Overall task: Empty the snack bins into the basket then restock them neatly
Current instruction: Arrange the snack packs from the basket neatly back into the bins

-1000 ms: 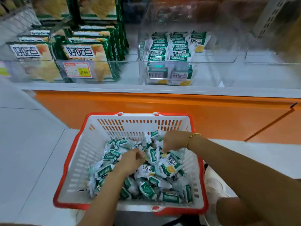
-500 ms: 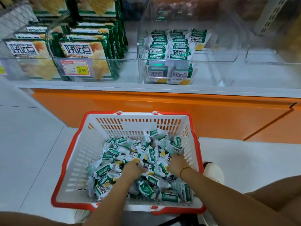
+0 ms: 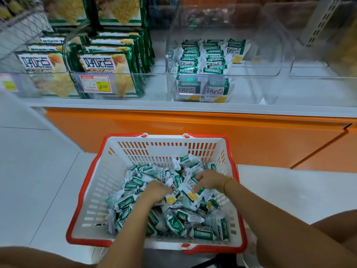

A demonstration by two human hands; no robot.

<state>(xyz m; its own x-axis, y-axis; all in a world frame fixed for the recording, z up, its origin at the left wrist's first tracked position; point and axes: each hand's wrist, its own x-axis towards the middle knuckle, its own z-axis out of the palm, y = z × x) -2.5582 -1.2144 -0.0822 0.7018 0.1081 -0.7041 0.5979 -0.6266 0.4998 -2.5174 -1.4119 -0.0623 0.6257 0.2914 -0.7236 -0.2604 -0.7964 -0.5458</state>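
- Two hands work inside the red-rimmed white basket [image 3: 90, 192], which sits on the pale floor [image 3: 38, 171] in front of the orange cabinet front [image 3: 193, 130].
- Loose snack packets [image 3: 185, 217], green and white, lie heaped across the basket bottom, thickest toward the near and right sides.
- The right hand [image 3: 209, 180] is over the far-right part of the heap. Its thumb and curled fingers pinch a printed packet [image 3: 192, 183], which lies just left of the palm, tilted, with a yellow patch at its lower end.
- The left hand [image 3: 156, 192] is at the heap's centre, knuckles up, fingers curled down into the packets. Its fingertips are buried, so I cannot tell whether it grips anything.
- Hands are near each other but apart, with packets between them.
- A gold bracelet [image 3: 228, 181] sits on the right wrist.
- The clear bin [image 3: 270, 62] on the shelf holds ordered rows of the same packets [image 3: 201, 59] in its left half only.
- Large cracker bags [image 3: 100, 64] fill the neighbouring bin to the left, and a price tag [image 3: 96, 86] is on its front.
- Glare on the bin walls blurs the lower packet row. The top of the frame is dim and cut off. The near basket rim is partly covered by the forearms.
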